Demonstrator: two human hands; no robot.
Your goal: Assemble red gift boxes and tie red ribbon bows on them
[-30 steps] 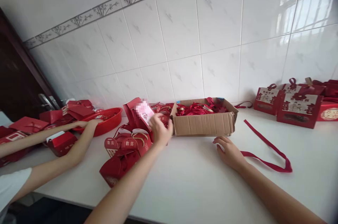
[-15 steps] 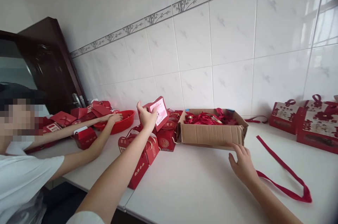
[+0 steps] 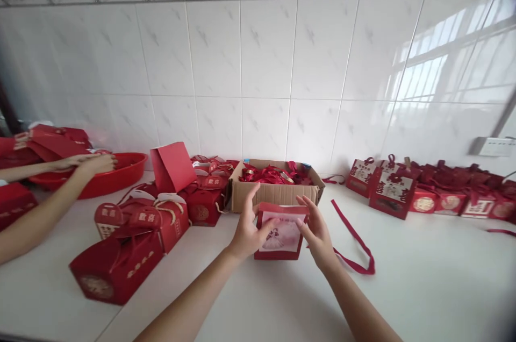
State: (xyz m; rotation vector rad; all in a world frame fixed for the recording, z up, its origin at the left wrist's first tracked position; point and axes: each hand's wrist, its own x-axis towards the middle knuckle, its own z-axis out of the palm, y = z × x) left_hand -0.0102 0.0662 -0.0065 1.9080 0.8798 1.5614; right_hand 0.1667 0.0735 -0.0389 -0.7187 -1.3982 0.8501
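Note:
Between my two hands is a red gift box (image 3: 279,232) with a pale pink picture panel facing me. My left hand (image 3: 250,226) grips its left side, thumb pressed on the panel. On the opposite side my right hand (image 3: 316,232) holds it too, thumb at the panel's edge and fingers behind. Just behind the box stands a cardboard box (image 3: 278,195) filled with red ribbons (image 3: 268,174). A loose red ribbon (image 3: 357,237) lies on the white table (image 3: 226,299) to the right of my right hand.
Several red gift boxes (image 3: 116,261) stand to my left. Further left, another person's hands (image 3: 94,163) are over a red plastic basin (image 3: 133,162). Rows of finished-looking red boxes (image 3: 393,191) line the tiled wall at right.
My left hand has brought the gift box rightward and down to in front of the cardboard box. My right hand has closed on its other side. The view has turned right.

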